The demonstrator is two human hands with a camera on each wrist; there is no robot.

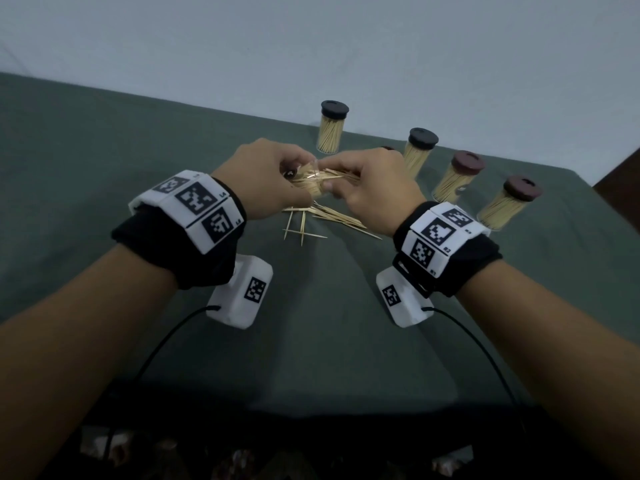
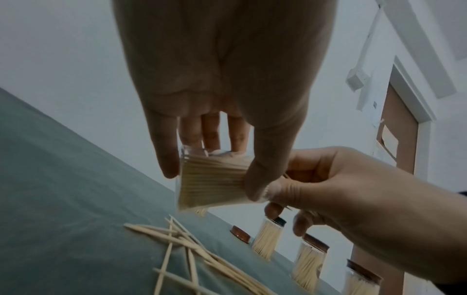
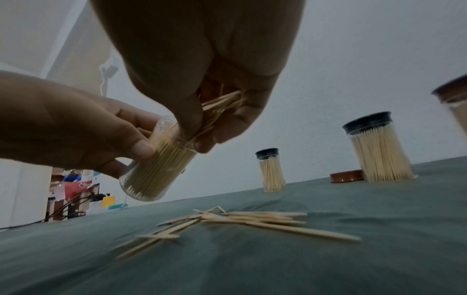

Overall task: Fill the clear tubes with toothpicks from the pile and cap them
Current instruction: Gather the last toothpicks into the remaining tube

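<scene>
Four capped tubes [image 1: 419,150] stand beyond the tilted tube [image 3: 158,165], which the left hand [image 1: 266,178] grips above the pile [image 1: 329,216], its mouth facing the right hand [image 1: 374,188], whose fingers pinch a bundle [image 3: 222,103] lined up with it.

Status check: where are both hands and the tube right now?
Left hand grips tilted, uncapped clear plastic tube, nearly full. Right hand pinches wooden toothpick bundle at its mouth. Loose brown cap waits on green cloth. Nothing obstructing.
</scene>
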